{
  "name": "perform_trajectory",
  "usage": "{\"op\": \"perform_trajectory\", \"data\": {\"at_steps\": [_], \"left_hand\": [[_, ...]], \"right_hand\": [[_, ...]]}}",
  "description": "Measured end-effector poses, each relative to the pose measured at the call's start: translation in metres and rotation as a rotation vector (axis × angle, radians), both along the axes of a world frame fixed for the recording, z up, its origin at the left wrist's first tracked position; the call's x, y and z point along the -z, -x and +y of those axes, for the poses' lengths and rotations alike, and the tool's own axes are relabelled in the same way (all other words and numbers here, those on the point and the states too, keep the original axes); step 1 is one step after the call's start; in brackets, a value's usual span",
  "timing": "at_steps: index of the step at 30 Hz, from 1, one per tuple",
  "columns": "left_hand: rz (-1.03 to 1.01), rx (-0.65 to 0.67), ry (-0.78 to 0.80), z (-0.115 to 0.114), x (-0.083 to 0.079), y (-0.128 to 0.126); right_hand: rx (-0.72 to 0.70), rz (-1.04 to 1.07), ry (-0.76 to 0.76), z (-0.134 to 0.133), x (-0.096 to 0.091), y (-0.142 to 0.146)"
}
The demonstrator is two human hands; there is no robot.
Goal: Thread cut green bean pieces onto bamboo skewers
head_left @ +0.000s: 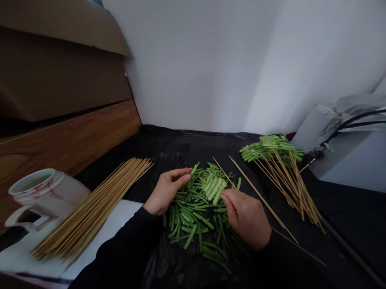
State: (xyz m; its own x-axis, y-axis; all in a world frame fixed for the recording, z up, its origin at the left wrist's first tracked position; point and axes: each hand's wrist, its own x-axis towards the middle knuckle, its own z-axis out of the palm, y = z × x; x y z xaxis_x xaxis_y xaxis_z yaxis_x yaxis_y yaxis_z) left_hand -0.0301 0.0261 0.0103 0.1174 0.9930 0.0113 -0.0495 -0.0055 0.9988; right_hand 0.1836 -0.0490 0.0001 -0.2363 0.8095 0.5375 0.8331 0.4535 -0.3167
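Note:
Between thumb and forefinger, my left hand [167, 191] pinches a short green bean piece [195, 168]. My right hand [248, 214] grips a thin wooden skewer [300, 247], whose rear end sticks out behind the hand. Several pale green bean pieces [213, 188] sit side by side on this skewer, just left of my right fingers. Under both hands spreads a loose pile of cut green beans [192, 219]. Two bare skewers lie close to my right hand, the longer one [262, 197] slanting past it on the far side.
A thick bundle of skewers [96, 208] rests on white paper [121, 219] at left, beside a tipped white mug [60, 192]. Filled skewers [272, 148] are stacked at back right. Black plastic sheeting [180, 141] covers the table. A cardboard box [52, 73] and a white box [354, 151] flank it.

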Motion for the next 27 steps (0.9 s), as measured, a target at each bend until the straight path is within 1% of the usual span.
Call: {"op": "perform_trajectory", "data": {"at_steps": [2, 3, 4, 6, 12, 19, 27], "left_hand": [[-0.246, 0.078, 0.189, -0.0018, -0.0002, -0.0033], [-0.329, 0.105, 0.261, -0.0029, -0.0003, -0.0048], [-0.384, 0.121, 0.312, -0.004, -0.0004, -0.0062], [-0.438, 0.13, 0.363, -0.0058, -0.0011, -0.0083], [-0.468, 0.133, 0.391, -0.0076, -0.0037, -0.0098], [-0.458, 0.147, 0.406, -0.008, -0.0025, -0.0101], [-0.418, 0.166, 0.381, -0.0088, -0.0027, -0.009]], "right_hand": [[-0.006, -0.003, 0.008, -0.0004, 0.0003, 0.001], [-0.01, -0.001, 0.009, -0.0006, 0.0003, 0.0015], [-0.014, 0.001, 0.011, -0.0008, 0.0004, 0.0018], [-0.019, 0.004, 0.012, -0.001, 0.0002, 0.0023], [-0.026, 0.002, 0.035, -0.0016, -0.0008, 0.0028], [-0.027, -0.004, 0.018, -0.0012, -0.0004, 0.0027], [-0.018, -0.004, 0.034, -0.0018, -0.0014, 0.0031]]}}
